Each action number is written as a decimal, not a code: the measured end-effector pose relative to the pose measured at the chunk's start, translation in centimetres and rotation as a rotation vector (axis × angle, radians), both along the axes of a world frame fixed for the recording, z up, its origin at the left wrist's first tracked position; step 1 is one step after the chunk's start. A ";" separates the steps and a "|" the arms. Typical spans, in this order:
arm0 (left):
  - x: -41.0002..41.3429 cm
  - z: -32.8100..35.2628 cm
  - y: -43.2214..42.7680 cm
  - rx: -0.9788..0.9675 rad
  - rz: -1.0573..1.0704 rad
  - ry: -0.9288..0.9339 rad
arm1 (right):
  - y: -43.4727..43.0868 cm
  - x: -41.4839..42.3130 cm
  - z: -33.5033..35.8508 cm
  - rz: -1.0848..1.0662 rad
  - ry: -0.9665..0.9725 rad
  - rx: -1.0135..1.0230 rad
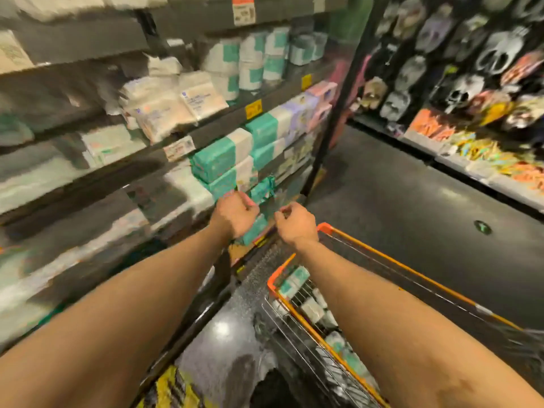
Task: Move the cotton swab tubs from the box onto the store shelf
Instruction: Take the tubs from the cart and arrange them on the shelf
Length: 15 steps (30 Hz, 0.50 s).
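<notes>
Shelf [97,169]: running along the left side in several dark tiers, much of it blurring.
White packets [182,104]: lying stacked on a middle tier.
Tubs on shelf [250,60]: standing upright in a row on the tier above the packets, white with teal bands.
Teal packs [217,163]: sitting stacked on the tier below the packets, just above the hands.
Left hand [235,214]: reaching toward a lower tier with fingers curling inward; blur is hiding whether it is gripping anything.
Right hand [295,223]: hovering just beside the left hand, fingers curling in narrowly; I cannot tell whether it is pinching something.
Cart [325,228]: standing under the right forearm, showing wire sides and an orange rim.
Tubs in cart [294,281]: lying inside the wire basket near its front corner, white and teal, apart from both hands.
Floor [412,207]: stretching dark and glossy between cart and far wall.
Masks [459,69]: hanging in rows on the far right wall.
</notes>
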<state>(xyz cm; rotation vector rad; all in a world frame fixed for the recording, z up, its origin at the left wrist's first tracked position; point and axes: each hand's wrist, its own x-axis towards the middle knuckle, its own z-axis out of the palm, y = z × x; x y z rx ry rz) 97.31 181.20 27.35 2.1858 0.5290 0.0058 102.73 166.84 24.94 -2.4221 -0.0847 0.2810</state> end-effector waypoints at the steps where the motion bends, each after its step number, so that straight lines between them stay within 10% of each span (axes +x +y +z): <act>1: 0.8 -1.4 -1.8 -0.011 -0.050 0.033 | -2.0 0.3 -1.3 -0.012 0.029 -0.018; 15: 10.2 -24.2 -17.8 0.172 -0.566 0.684 | -21.1 3.0 -23.3 -0.200 0.583 -0.164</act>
